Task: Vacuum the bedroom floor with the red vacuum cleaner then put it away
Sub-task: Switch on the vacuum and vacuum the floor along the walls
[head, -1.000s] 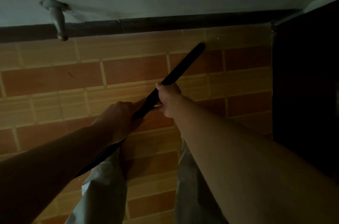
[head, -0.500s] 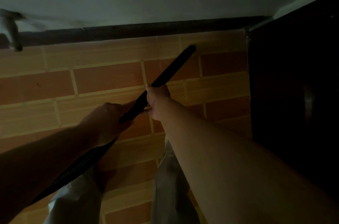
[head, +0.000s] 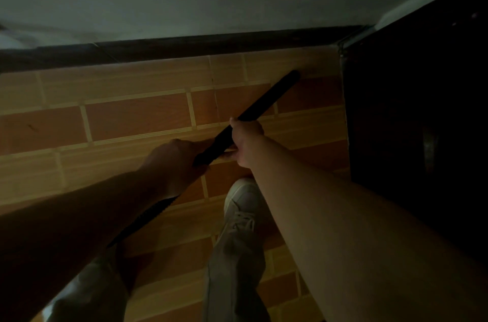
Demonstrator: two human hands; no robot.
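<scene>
Right hand (head: 244,141) is wrapped round the black tube (head: 266,100), and the left hand (head: 171,166) grips it just behind, where the ribbed hose (head: 142,218) starts. Both arms are stretched out in front. The tube runs up and right from the hands, its tip low over the tiled floor (head: 132,116) near the far right corner, close to the dark skirting (head: 211,44) and a cabinet (head: 417,123), I think, it's too dim to be sure. Can't tell if the tip touches the floor. One pale shoe (head: 241,197) is under the right wrist.
</scene>
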